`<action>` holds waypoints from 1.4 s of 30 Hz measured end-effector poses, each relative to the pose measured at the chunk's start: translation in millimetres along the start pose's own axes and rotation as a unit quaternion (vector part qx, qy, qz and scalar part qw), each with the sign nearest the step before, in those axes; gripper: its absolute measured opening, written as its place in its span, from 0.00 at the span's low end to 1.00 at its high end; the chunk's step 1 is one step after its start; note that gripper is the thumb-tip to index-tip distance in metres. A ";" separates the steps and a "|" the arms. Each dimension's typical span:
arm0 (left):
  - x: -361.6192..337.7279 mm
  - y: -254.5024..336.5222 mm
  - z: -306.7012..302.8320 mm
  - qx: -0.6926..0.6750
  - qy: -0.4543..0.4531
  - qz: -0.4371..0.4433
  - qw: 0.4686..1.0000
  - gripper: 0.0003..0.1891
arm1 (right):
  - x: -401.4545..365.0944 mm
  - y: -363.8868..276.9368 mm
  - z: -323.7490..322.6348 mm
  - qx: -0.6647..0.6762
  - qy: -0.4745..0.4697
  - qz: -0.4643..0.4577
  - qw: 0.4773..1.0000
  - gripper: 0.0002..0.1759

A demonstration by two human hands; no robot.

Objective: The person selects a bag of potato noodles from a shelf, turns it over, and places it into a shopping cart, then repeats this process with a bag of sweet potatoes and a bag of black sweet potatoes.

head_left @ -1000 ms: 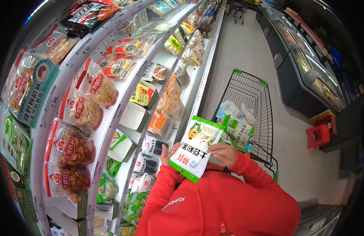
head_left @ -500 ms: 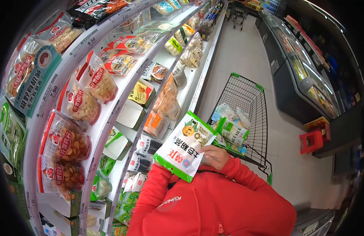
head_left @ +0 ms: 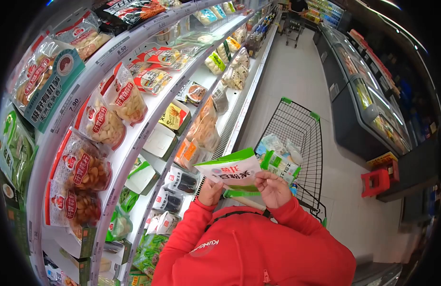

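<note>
A long shelf [head_left: 144, 136] runs along the left side. A wire cart [head_left: 301, 108] stands just ahead. A green and white packet [head_left: 230, 170] is up in the air between both hands. The left hand [head_left: 210, 192] holds its left edge with curled fingers; the right hand [head_left: 274, 189] pinches its right edge, fingertips almost together.

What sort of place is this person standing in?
Most likely a supermarket aisle: packaged foods fill shelves marked with price labels, a wire shopping cart stands in front of the person, and what look like freezer cabinets line the other side.
</note>
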State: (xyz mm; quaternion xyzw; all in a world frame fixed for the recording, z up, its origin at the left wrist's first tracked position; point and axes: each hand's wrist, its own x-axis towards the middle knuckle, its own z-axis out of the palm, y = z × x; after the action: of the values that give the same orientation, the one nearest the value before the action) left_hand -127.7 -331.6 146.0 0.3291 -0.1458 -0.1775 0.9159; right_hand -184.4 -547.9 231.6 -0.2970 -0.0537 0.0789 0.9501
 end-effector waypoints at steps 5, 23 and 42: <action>-5.7 -3.1 8.6 -0.016 0.105 -0.080 0.991 0.15 | 9.9 -11.4 -7.3 0.047 0.042 0.059 0.996 0.26; -12.2 7.0 5.4 0.042 0.126 -0.063 0.989 0.15 | 7.0 24.2 -61.5 -0.181 0.040 0.142 0.972 0.20; -26.2 5.9 0.0 0.124 0.169 -0.047 0.977 0.15 | 24.0 53.7 6.3 -0.702 -0.239 -0.229 0.631 0.07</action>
State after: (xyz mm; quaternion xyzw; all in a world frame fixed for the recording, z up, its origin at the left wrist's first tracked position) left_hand -149.8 -316.3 146.0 0.4720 0.0053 -0.1427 0.8699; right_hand -168.1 -496.5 207.4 -0.8228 -0.3848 -0.1345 0.3961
